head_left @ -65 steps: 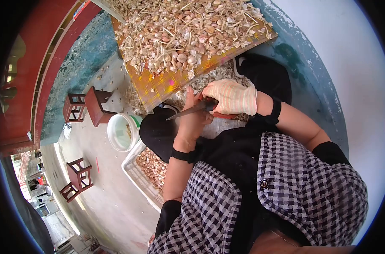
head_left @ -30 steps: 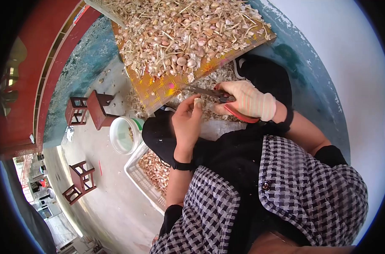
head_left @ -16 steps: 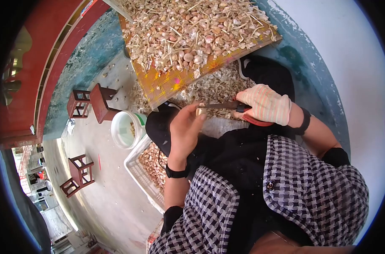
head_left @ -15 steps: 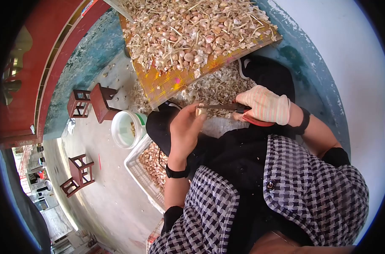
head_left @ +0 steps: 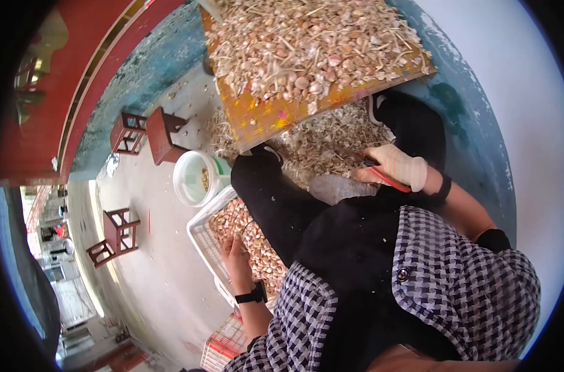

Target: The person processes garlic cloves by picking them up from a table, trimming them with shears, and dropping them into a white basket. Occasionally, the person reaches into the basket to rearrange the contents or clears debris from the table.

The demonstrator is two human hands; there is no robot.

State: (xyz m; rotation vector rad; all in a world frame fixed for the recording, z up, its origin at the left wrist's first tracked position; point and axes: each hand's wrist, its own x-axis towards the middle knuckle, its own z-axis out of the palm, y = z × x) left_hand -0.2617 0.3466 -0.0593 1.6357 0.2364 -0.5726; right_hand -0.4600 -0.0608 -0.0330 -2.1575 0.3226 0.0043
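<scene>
My left hand (head_left: 235,261), bare with a black watch at the wrist, is over the white basket (head_left: 202,239) of garlic cloves (head_left: 260,251). Its fingers are bent together, and whatever they may hold is too small to make out. My right hand (head_left: 395,166), in a pale glove, is closed around red-handled scissors (head_left: 388,178) above my right thigh. Most of the blades is hidden or blurred. Beyond my knees, a heap of garlic cloves and stems (head_left: 319,49) covers the yellow patterned table (head_left: 257,124).
A white bucket (head_left: 192,180) stands beside the basket. Dark red stools (head_left: 164,136) are on the floor at the left. Garlic skins (head_left: 331,136) lie under the table's near edge. A red and white crate (head_left: 223,341) is at the bottom.
My left hand has left the scissors and moved down and left to the basket. My right hand stays near my lap, with the scissors turned. The view has shifted slightly.
</scene>
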